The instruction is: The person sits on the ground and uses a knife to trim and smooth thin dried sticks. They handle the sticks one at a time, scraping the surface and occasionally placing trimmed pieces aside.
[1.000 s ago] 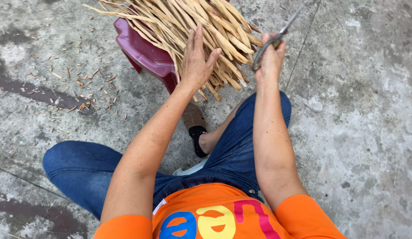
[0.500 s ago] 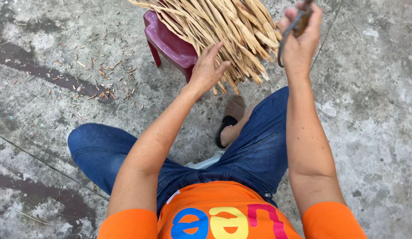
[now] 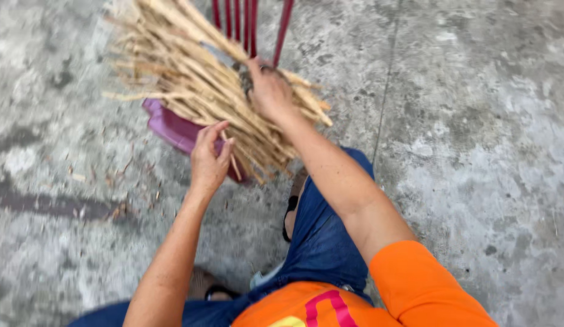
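A pile of pale, dry sticks (image 3: 191, 85) lies across the seat of a dark red plastic chair (image 3: 170, 128), the ends fanning out past the seat's edge toward the person. The chair's slatted back (image 3: 248, 24) rises at the top of the view.

The right hand (image 3: 268, 91) rests on top of the sticks near the middle of the pile, fingers curled shut around a dark-handled blade (image 3: 224, 57) whose grey metal points away over the bundle; the picture is blurred here, so the tool's exact shape is hard to tell.

The left hand (image 3: 209, 158) sits at the near edge of the pile, just in front of the seat. Its fingers are bent and drawn together, thumb and fingertips pinching the end of one or two sticks that hang off the lower edge of the bundle.

The person wears an orange shirt (image 3: 379, 290) and blue jeans (image 3: 321, 242). A foot in a black sandal (image 3: 289, 212) shows just beside the right knee, under the sticks' overhanging ends.

Small chips (image 3: 121, 181) of the same pale stuff lie scattered on the grey concrete floor (image 3: 476, 139) to the left of the chair
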Demonstrator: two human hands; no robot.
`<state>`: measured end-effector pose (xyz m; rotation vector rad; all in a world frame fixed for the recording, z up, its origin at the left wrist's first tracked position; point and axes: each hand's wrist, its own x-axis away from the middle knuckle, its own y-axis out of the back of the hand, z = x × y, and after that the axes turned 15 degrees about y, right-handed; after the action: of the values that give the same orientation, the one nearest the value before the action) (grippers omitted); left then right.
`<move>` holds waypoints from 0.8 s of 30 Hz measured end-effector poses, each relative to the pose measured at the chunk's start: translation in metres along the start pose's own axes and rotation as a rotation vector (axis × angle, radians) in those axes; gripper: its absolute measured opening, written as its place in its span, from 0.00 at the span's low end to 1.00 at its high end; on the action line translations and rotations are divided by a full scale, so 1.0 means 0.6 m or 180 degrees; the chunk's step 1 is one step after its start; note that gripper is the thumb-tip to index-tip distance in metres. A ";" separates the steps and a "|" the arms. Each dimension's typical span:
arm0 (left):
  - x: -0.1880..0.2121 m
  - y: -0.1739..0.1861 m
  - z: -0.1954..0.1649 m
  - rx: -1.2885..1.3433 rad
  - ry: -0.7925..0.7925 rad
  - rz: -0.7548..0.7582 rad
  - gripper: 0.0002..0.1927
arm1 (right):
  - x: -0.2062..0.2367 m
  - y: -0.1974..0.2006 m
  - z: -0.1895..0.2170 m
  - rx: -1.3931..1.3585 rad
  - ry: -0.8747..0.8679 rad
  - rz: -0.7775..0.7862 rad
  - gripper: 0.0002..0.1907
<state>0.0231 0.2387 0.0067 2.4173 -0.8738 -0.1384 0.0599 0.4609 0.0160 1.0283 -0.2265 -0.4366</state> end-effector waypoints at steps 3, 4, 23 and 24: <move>-0.053 0.009 -0.045 -0.0519 -0.1206 -0.0720 0.27 | 0.017 0.006 -0.017 -0.0399 0.0306 -0.0344 0.33; -0.070 0.011 -0.057 -0.0412 -0.1308 -0.0688 0.27 | 0.025 0.008 -0.021 -0.0562 0.0561 -0.0611 0.32; -0.280 -0.127 0.017 -0.1399 -0.1878 -0.0265 0.18 | 0.069 0.045 -0.003 -0.1758 -0.0590 -0.0555 0.26; -0.277 -0.127 0.016 -0.1412 -0.1866 -0.0200 0.17 | 0.074 0.049 0.007 -0.1708 -0.0396 -0.0599 0.27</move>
<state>-0.0669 0.3848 -0.0570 1.9973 -0.8894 -0.9935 0.1050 0.4506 0.0428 0.4967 -0.1124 -0.6896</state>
